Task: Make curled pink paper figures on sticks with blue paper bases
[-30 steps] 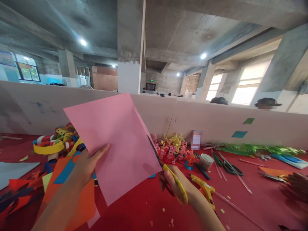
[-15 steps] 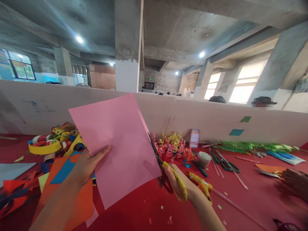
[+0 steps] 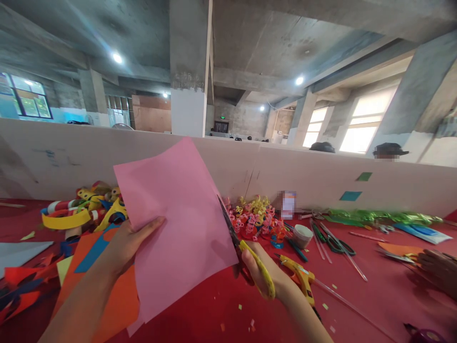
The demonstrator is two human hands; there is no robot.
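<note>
Paper (image 3: 182, 224), a pink sheet, is held up between the two hands, above the red table (image 3: 203, 317); its long axis runs from far to near, and the near end leans to the right. The left hand (image 3: 130, 240) is closed on its left side, with the thumb on the front face. The right hand (image 3: 271, 267) is wrapped around the handles of the scissors (image 3: 243, 245), whose blades lie along the right edge, nearer to this hand. How widely the blades are parted, I cannot tell.
</note>
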